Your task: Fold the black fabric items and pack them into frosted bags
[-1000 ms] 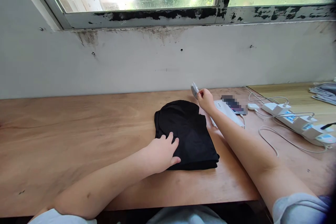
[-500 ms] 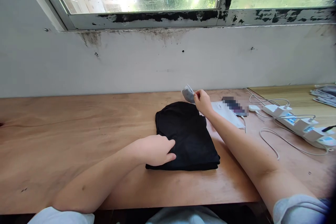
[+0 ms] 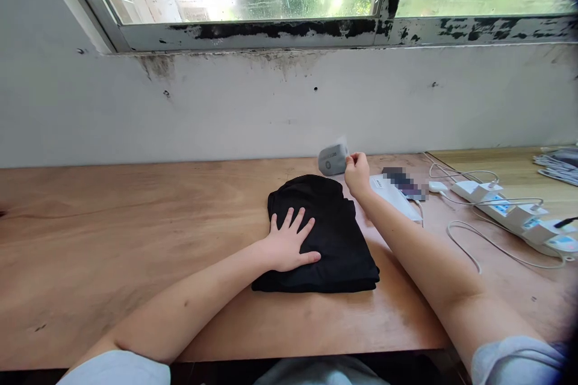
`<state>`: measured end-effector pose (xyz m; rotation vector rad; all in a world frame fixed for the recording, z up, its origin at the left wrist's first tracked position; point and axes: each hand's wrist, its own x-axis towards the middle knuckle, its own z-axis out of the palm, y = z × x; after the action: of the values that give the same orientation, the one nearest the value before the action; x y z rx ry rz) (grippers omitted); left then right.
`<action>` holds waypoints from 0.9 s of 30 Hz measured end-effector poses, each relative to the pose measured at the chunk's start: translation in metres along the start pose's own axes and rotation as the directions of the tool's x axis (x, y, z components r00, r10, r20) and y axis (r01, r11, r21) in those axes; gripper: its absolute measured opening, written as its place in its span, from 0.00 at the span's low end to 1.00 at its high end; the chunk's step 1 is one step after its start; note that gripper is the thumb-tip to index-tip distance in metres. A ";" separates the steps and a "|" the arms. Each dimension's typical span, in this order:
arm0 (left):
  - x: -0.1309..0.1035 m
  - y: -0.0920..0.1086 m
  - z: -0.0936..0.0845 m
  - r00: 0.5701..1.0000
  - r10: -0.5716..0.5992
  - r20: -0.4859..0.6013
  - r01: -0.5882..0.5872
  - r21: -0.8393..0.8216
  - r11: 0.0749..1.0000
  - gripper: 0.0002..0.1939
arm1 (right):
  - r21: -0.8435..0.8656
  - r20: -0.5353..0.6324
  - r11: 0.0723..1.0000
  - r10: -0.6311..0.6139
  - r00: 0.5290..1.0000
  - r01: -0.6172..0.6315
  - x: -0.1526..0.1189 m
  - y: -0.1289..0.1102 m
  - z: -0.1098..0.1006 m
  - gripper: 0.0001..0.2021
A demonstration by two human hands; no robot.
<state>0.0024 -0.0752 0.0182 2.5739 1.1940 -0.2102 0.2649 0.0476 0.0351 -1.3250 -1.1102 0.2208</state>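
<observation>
A folded black garment (image 3: 334, 252) lies flat on the wooden table (image 3: 135, 222). My left hand (image 3: 289, 243) rests on its left part, palm down with the fingers spread. Beyond the garment's far right corner, my right hand (image 3: 357, 174) pinches the edge of a small grey tag-like piece (image 3: 333, 160) with a round mark and lettering on its face. A clear film seems to stick out above this piece. What it is exactly I cannot make out.
Right of the garment lies a white flat packet (image 3: 395, 197), with a blurred-out phone (image 3: 404, 183) beside it. A white power strip (image 3: 515, 216) with plugs and loose cables (image 3: 465, 240) takes up the right side. Grey folded items (image 3: 560, 163) sit far right. The wall and window stand behind.
My left hand has moved up and right and now lies flat with spread fingers on the garment. The right hand has shifted slightly right, turning the grey piece's printed face towards me.
</observation>
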 end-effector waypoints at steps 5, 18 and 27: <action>0.011 -0.016 0.004 0.995 0.027 -0.096 -0.026 0.015 1.000 0.49 | 0.072 -0.121 0.964 -0.245 0.962 0.255 -0.006 -0.020 -0.008 0.05; 0.039 -0.065 0.003 0.786 0.102 -0.610 -0.074 0.070 0.995 0.16 | -0.182 0.831 0.450 -0.405 0.382 0.874 -0.079 -0.001 0.020 0.06; 0.042 -0.068 -0.001 0.624 0.386 -0.679 -0.203 0.336 0.920 0.29 | -0.034 0.773 0.261 -0.605 0.191 0.965 -0.081 0.007 0.019 0.11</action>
<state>-0.0226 -0.0032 -0.0053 3.1253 0.9374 0.9233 0.2133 0.0059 -0.0151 -0.8349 -2.5394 -0.6159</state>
